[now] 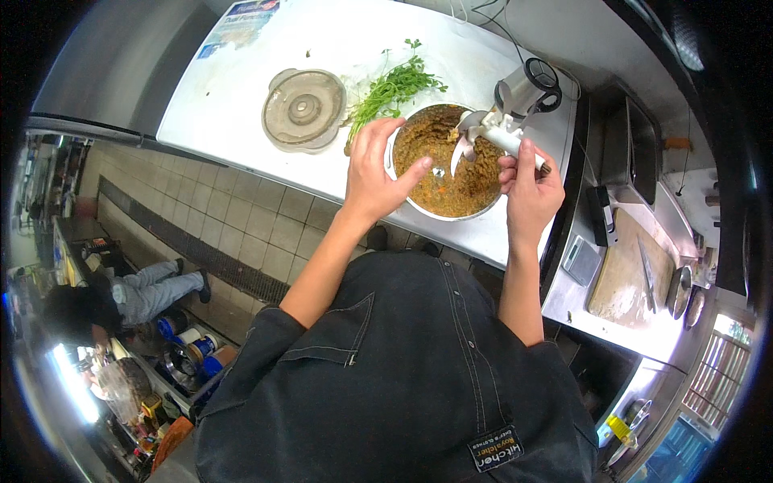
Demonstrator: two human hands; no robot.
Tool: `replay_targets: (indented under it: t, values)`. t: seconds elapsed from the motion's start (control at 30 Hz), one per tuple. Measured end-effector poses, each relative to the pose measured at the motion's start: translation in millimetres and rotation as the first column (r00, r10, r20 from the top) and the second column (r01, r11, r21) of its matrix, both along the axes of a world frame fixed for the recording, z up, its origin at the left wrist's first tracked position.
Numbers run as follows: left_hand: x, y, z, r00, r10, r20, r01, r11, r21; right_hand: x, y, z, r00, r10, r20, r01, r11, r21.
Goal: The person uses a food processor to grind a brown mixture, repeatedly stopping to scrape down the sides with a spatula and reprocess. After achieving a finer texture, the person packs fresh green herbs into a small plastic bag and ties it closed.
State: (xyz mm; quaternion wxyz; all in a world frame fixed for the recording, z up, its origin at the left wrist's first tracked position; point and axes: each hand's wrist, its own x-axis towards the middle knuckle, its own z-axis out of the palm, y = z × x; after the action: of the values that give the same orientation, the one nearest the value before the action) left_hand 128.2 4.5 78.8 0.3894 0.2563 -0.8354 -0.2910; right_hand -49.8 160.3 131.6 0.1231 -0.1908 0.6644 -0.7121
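My right hand [531, 187] grips the white hub of a food processor blade [504, 139] by its shaft end. The curved metal blades are tilted over a round bowl [391, 158], with a bit of food stuck on them. A chopped orange-brown mixture [450, 190] with green flecks coats the bowl's bottom and sides. My left hand [380, 169] is at the bowl's left rim, fingers spread and thumb over the mixture; whether it touches the rim is hard to tell. Beyond it lie a bunch of parsley-like herbs [392, 87] and a translucent appliance lid [302, 108].
A steel vessel with black handle [519, 90] stands behind the bowl. Right of the white worktop [241, 102] are a sink [628, 151], a digital scale [581, 259], and a cutting board [625, 271] with a knife [646, 271]. Another person [145, 296] is across the tiled floor.
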Motion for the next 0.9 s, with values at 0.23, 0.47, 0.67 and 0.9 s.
replay_targets:
  t: [0.23,0.47,0.67,0.9]
  values:
    - [-23,7,8,1.000,0.007,-0.019,-0.008,0.999,-0.042,11,-5,-14,0.998,0.026,0.052,-0.022,0.997,-0.076]
    - [-14,9,-1,0.995,-0.010,0.104,0.022,0.993,-0.118,5,-2,-13,0.959,-0.015,0.282,0.077,0.975,-0.208]
    - [-42,6,-4,0.999,0.052,-0.016,-0.053,0.994,-0.095,14,6,-15,0.913,0.008,0.408,0.083,0.975,-0.205]
    - [-36,-3,-19,0.981,0.075,0.177,-0.052,0.990,-0.133,17,8,-14,0.859,0.034,0.510,0.128,0.952,-0.278]
